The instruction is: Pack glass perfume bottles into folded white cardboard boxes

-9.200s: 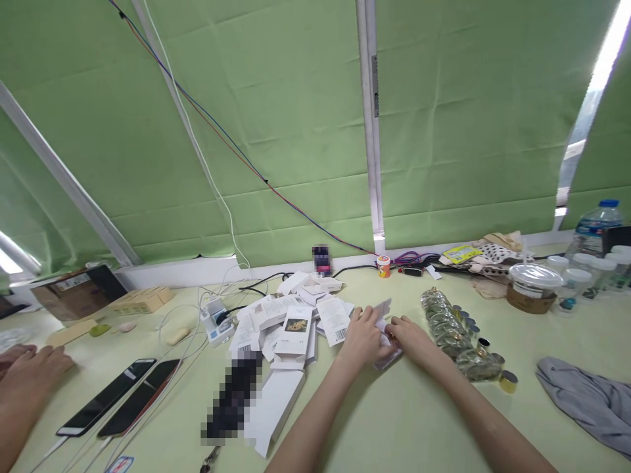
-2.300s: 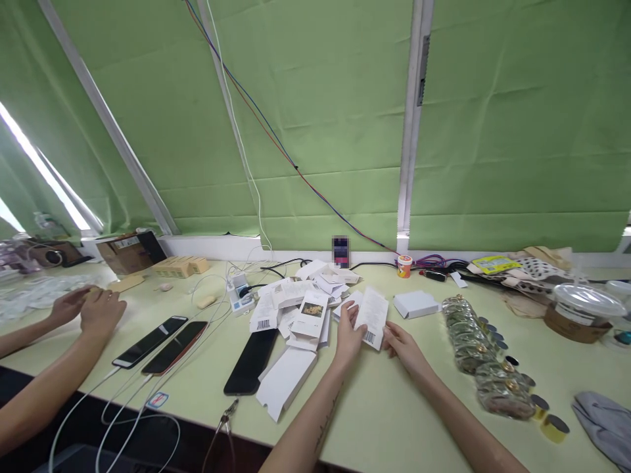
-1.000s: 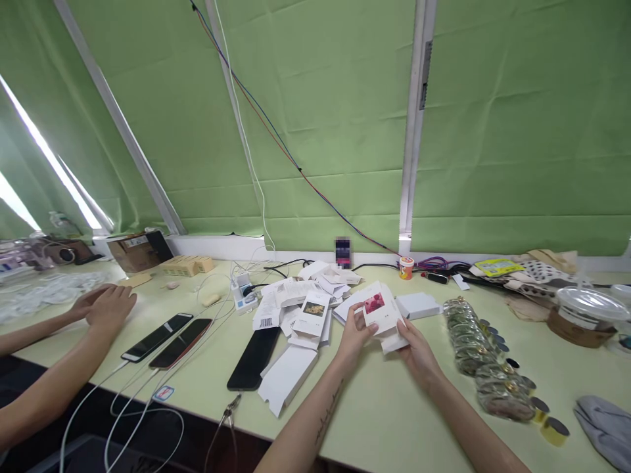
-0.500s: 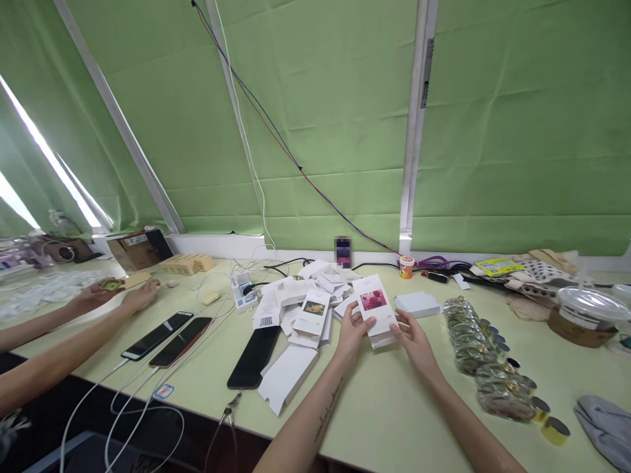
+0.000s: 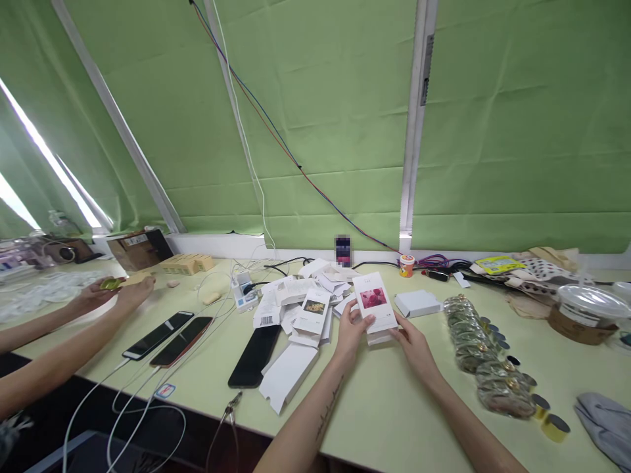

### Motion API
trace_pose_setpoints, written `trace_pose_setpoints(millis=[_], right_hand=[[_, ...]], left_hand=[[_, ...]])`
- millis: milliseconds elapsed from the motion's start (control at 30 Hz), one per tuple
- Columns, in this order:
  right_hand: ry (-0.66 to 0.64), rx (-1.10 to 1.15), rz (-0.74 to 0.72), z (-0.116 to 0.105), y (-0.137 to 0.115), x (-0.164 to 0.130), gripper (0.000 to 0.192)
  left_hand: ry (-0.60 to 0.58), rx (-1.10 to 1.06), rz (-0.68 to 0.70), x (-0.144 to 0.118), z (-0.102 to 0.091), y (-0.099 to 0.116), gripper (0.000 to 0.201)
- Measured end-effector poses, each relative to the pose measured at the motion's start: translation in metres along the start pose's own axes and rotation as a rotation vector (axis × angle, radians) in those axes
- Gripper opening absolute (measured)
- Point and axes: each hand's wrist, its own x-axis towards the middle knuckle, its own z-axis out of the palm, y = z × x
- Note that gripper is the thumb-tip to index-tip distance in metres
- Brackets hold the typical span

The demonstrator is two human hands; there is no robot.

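Observation:
A small white carton (image 5: pixel 378 317) with a pink flower picture is held up at a tilt over the table. My left hand (image 5: pixel 351 330) grips its left side, thumb across the front and fingers behind. At the lower right edge, my right hand (image 5: pixel 415 343) has its thumb and fingers closed on the same carton. Just left lies a loose heap of flat and part-folded white cartons (image 5: pixel 287 374), one of them with a yellow flower picture (image 5: pixel 314 307). Another white box (image 5: pixel 418 303) rests behind my right hand.
Clear-wrapped pouches (image 5: pixel 503 391) and gold round lids (image 5: pixel 555 427) line the right side. Phones (image 5: pixel 254 358) and white charging cables lie left. A co-worker's hands (image 5: pixel 135 289) hold a green item and a tan carton. A lidded tub (image 5: pixel 586 315) stands far right.
My right fingers have drawn in at the carton's right edge, and the carton has shifted very slightly. At left, the co-worker's near hand has moved left with the tan carton toward the green item.

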Motion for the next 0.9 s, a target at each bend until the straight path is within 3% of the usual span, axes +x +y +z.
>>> trace_pose_setpoints(millis=[200, 500, 700, 900], right_hand=[[0.016, -0.126, -0.083, 0.0, 0.001, -0.001, 0.047], [0.098, -0.382, -0.031, -0.005, 0.001, -0.004, 0.041], [0.141, -0.39, -0.005, -0.008, -0.004, -0.006, 0.036], [0.195, -0.391, -0.045, -0.012, -0.008, -0.007, 0.037]], left_hand=[[0.037, 0.017, 0.003, 0.003, -0.002, 0.0, 0.07], [-0.013, 0.023, -0.094, 0.002, -0.003, -0.004, 0.064], [0.089, 0.126, -0.018, 0.005, -0.008, -0.009, 0.059], [-0.073, 0.179, 0.071, 0.005, 0.0, -0.005, 0.042]])
